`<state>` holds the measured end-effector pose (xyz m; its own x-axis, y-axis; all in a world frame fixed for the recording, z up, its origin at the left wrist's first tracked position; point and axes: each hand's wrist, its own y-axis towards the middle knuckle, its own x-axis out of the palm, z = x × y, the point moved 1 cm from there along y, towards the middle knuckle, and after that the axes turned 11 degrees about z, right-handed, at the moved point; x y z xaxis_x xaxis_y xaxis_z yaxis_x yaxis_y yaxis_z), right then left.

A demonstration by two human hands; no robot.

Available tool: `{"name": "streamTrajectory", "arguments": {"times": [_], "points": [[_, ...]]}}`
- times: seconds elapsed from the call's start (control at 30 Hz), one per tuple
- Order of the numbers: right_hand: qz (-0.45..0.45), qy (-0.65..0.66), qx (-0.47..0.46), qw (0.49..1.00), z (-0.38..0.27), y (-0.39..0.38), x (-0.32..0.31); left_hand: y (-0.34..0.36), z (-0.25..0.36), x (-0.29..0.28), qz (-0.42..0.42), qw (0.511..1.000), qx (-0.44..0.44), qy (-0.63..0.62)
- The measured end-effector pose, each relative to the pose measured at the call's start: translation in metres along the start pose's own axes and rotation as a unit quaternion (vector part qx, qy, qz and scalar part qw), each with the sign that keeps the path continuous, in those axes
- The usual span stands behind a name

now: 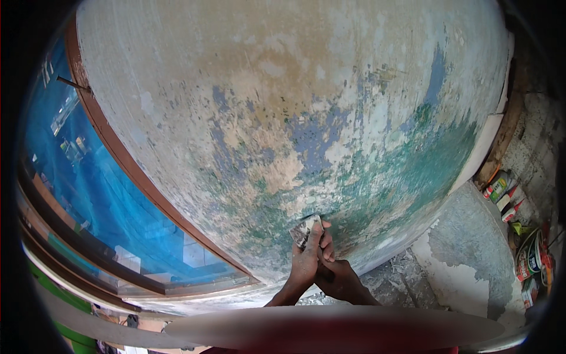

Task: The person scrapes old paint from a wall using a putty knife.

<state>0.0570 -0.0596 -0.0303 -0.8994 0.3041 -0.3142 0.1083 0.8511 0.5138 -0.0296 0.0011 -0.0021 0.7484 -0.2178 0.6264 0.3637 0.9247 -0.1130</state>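
A paint scraper [302,233] with a broad, pale-smeared metal blade is pressed against the wall [354,177], low in the middle of the view. My left hand [306,259] is closed on it, thumb lying along the blade. Just below and to the right, my right hand [342,279] wraps the dark handle, close against the left one. The wall around the blade is patchy, with worn green, lilac, beige and whitish paint. The blade's far edge meets the surface, and part of the handle is hidden by my fingers.
To the left stands a brown-framed window [150,197] with blue sheeting [112,183]. Debris [392,280] lies at the wall's foot. At the right are a labelled bucket [529,259], a green bottle [498,186] and tubes beside a grey, peeling surface [466,248].
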Motion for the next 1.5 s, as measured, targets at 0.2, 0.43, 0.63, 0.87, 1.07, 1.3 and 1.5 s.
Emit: {"name": "streamTrajectory", "arguments": {"times": [0.2, 0.43, 0.63, 0.87, 1.07, 1.3, 1.5], "points": [[0.063, 0.010, 0.000, 0.998, -0.012, -0.002, 0.007, -0.008, 0.012, 0.001, -0.025, 0.996, -0.052, -0.063], [0.087, 0.014, 0.035, 0.995, -0.006, -0.009, 0.014, 0.003, 0.018, 0.002, -0.054, 0.992, -0.106, -0.052], [0.082, 0.001, 0.071, 0.994, -0.014, -0.017, 0.017, -0.004, 0.011, -0.006, -0.042, 0.992, -0.093, -0.073], [0.129, 0.017, 0.002, 0.991, -0.024, -0.003, 0.010, -0.004, 0.024, 0.011, -0.064, 0.992, -0.082, -0.074], [0.091, 0.001, 0.036, 0.995, -0.018, -0.017, 0.019, -0.009, 0.003, -0.012, -0.014, 0.994, -0.060, -0.088], [0.131, -0.024, -0.018, 0.991, -0.001, -0.010, 0.004, 0.002, 0.006, 0.008, -0.080, 0.987, -0.074, -0.117], [0.156, -0.025, 0.005, 0.987, -0.005, 0.000, 0.005, 0.016, 0.003, 0.012, -0.130, 0.977, -0.141, -0.092]]}}
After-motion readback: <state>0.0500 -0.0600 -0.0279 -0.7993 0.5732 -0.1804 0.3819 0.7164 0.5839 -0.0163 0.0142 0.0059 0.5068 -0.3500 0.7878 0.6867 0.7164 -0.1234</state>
